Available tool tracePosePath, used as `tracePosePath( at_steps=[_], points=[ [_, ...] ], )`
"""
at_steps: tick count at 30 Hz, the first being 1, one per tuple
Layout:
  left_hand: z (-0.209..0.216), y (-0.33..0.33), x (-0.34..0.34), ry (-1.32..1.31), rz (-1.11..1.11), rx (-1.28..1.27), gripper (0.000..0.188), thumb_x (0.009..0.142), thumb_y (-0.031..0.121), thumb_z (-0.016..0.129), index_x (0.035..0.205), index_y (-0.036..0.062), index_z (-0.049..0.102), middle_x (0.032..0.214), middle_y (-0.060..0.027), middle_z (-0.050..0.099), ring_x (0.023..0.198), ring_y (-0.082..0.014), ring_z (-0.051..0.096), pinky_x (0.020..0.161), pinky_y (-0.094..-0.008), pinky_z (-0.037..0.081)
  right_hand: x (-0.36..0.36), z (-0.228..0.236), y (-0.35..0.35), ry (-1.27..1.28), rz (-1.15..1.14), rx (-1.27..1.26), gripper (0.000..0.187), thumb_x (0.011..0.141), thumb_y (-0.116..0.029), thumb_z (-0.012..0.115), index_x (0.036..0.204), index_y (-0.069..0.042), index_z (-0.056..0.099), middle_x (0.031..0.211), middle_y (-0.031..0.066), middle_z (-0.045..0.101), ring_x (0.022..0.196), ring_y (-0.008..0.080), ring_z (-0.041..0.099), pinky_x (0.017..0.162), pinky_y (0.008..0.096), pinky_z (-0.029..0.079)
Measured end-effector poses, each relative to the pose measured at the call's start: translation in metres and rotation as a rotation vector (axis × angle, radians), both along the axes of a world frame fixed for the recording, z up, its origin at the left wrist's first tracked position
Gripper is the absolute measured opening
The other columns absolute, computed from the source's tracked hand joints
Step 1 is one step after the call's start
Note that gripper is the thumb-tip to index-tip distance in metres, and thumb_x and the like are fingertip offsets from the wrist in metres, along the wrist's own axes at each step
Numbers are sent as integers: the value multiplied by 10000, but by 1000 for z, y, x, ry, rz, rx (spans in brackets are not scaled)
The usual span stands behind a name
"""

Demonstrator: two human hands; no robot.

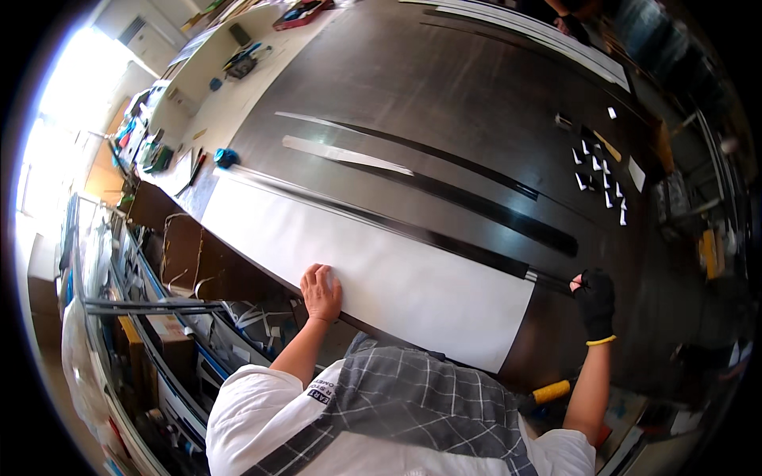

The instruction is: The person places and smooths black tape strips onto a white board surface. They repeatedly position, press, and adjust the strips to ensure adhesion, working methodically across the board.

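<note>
A large white sheet (381, 270) lies along the near side of the dark table (381, 87). My bare left hand (321, 293) rests on the sheet's near edge, fingers stretched out and holding nothing. Along the sheet's far edge runs a long, narrow dark strip (429, 238) with a shiny edge. At the strip's right end, past the sheet's corner, is my right hand (594, 305) in a black glove with a yellow cuff. Its fingers are closed round that end, bare fingertips showing; the grip itself is partly hidden.
Farther back lie two more long strips (492, 213). Several small white pieces (603, 170) and a wooden stick (607, 146) sit at right. A blue round object (226, 157) stands by the sheet's far left corner. Another person's hand (565, 24) shows at the far edge. Racked lengths (171, 349) fill the left.
</note>
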State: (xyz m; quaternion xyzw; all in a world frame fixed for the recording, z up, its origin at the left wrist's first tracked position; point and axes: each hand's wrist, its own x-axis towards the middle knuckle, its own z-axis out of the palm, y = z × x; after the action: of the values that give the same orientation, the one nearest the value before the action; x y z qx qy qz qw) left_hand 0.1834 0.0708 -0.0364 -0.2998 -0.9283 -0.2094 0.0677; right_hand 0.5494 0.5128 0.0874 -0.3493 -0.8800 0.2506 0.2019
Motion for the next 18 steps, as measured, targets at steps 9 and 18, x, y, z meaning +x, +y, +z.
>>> tracePosePath(
  at_steps=[9, 18],
  points=[
    [9, 7, 5, 27, 31, -15, 374, 803, 169, 627, 1155, 85, 528, 1212, -154, 509, 1190, -370, 463, 1031, -488, 347, -114, -48, 108, 26, 14, -14, 130, 794, -140, 719, 841, -26, 675, 777, 134, 677, 733, 261, 669, 689, 352, 509],
    [10, 3, 6, 16, 41, -22, 385, 792, 147, 632, 1156, 78, 532, 1215, -161, 513, 1195, -375, 461, 1028, -485, 349, -143, -85, 185, -71, 38, -78, 167, 813, -187, 716, 906, -56, 669, 824, 113, 690, 792, 239, 682, 718, 340, 509]
  ],
)
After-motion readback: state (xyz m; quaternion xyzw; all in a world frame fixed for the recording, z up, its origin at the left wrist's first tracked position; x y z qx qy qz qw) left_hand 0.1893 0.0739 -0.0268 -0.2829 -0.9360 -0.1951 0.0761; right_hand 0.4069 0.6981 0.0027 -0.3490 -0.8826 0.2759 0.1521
